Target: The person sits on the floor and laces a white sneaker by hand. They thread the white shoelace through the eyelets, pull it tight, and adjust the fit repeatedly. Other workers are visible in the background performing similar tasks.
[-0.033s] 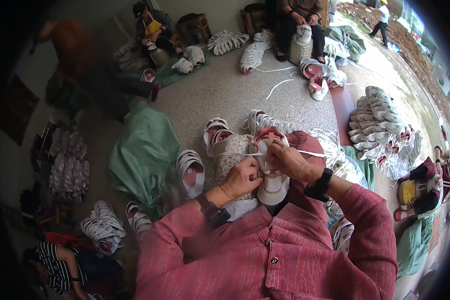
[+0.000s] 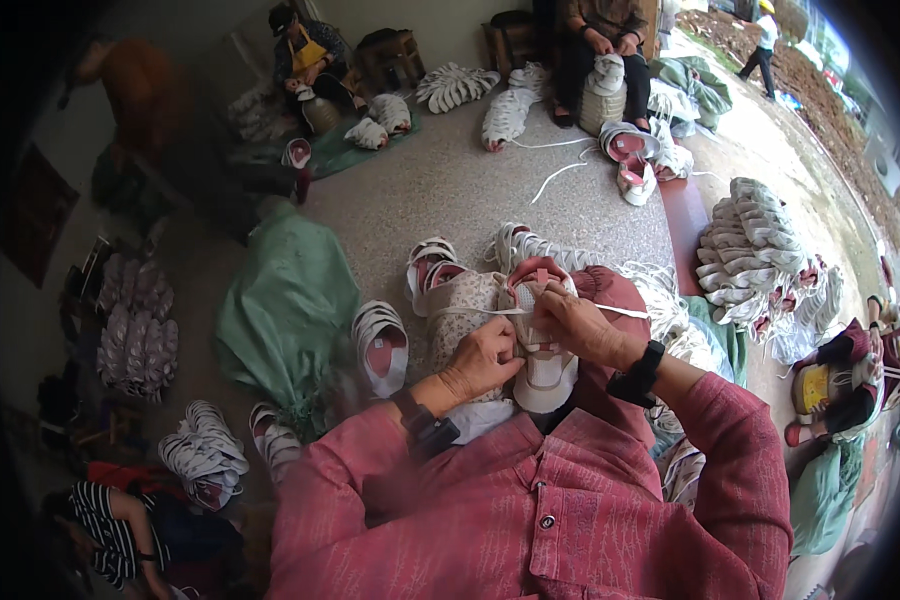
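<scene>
A white and cream shoe (image 2: 545,385) with a pink lining rests at my lap, toe toward me and opening away. My right hand (image 2: 582,325) is closed in a pinch over its lacing, on a white shoelace (image 2: 620,311) whose loose length trails right. Against the shoe's left side, my left hand (image 2: 485,358) is closed, its fingertips pressed together; what they grip is hidden. Another stretch of lace runs left from the shoe, above my left hand. A floral-patterned cloth (image 2: 460,322) lies beneath, beside the left hand.
White shoes (image 2: 381,345) stand left of my lap. A green sack (image 2: 288,300) lies farther left, and a shoe pile (image 2: 755,250) sits at the right. Seated people (image 2: 600,45) handle shoes at the back; a striped-shirted person (image 2: 115,530) is at lower left.
</scene>
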A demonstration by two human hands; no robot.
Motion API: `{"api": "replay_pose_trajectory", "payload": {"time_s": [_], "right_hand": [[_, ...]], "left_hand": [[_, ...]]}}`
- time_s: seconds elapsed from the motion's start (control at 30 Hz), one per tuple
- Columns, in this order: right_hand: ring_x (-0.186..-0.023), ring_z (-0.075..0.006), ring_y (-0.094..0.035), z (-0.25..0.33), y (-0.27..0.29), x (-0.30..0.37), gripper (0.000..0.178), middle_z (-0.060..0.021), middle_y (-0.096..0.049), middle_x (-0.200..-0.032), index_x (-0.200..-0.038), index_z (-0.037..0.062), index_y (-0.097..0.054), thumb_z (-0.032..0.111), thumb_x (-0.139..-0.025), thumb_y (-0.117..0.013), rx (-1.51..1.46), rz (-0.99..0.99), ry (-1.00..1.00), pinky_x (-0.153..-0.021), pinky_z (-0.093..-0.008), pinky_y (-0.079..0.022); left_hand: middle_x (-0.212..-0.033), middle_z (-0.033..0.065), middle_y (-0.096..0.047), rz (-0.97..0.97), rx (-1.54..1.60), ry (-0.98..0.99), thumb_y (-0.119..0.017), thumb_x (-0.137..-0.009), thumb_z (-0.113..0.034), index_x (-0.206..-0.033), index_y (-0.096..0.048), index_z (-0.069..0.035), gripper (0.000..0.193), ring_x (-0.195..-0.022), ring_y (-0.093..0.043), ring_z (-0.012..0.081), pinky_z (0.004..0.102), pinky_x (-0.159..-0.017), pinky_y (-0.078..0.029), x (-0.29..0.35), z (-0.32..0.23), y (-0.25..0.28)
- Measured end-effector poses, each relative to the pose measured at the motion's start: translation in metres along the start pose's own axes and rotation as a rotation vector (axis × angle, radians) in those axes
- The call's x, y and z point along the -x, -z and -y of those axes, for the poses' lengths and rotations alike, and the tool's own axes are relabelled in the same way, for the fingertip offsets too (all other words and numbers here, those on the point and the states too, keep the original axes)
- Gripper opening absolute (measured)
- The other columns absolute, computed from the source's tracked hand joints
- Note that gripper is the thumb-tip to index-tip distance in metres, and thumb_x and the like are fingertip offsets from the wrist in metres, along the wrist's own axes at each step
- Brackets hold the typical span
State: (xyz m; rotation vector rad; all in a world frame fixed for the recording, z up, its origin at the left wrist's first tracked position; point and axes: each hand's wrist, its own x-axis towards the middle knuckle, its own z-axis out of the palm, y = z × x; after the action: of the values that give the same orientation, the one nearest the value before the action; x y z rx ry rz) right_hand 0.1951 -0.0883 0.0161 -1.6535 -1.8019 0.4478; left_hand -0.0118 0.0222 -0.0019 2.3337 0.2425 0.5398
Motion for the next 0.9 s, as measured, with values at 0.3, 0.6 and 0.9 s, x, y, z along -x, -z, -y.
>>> {"api": "replay_pose_trajectory", "payload": {"time_s": [0.3,0.6,0.9], "right_hand": [[-0.085,-0.0219,-0.067,-0.022,0.052,0.015,0.016,-0.0087,-0.065,-0.092,-0.106,0.0049,-0.062,0.016,-0.095,-0.06,-0.221,-0.204,-0.339,-0.076,-0.0353,-0.054],[-0.096,-0.0362,-0.065,-0.029,0.058,0.041,0.028,-0.0168,-0.062,-0.114,-0.112,0.007,-0.064,0.015,-0.085,-0.065,0.253,0.113,-0.167,-0.085,-0.0433,-0.052],[-0.091,-0.0306,-0.063,-0.026,0.057,0.049,0.019,-0.0107,-0.061,-0.096,-0.1,0.007,-0.07,0.021,-0.087,-0.068,0.318,-0.049,0.158,-0.086,-0.0372,-0.049]], "left_hand": [[-0.112,0.01,-0.059,-0.125,-0.187,-0.186,-0.077,-0.075,-0.018,-0.108,-0.062,-0.007,0.038,-0.113,-0.054,0.0316,0.0407,-0.101,-0.043,-0.042,-0.033,0.038],[-0.09,0.0058,-0.06,0.198,-0.232,-0.269,-0.071,-0.083,-0.019,-0.087,-0.067,-0.009,0.012,-0.094,-0.056,0.0266,0.0404,-0.087,-0.044,-0.067,-0.01,0.043],[-0.082,0.0067,-0.052,0.388,0.038,-0.015,-0.064,-0.097,-0.03,-0.085,-0.059,-0.002,0.031,-0.082,-0.052,0.0201,0.0341,-0.076,-0.044,-0.057,-0.006,0.054]]}}
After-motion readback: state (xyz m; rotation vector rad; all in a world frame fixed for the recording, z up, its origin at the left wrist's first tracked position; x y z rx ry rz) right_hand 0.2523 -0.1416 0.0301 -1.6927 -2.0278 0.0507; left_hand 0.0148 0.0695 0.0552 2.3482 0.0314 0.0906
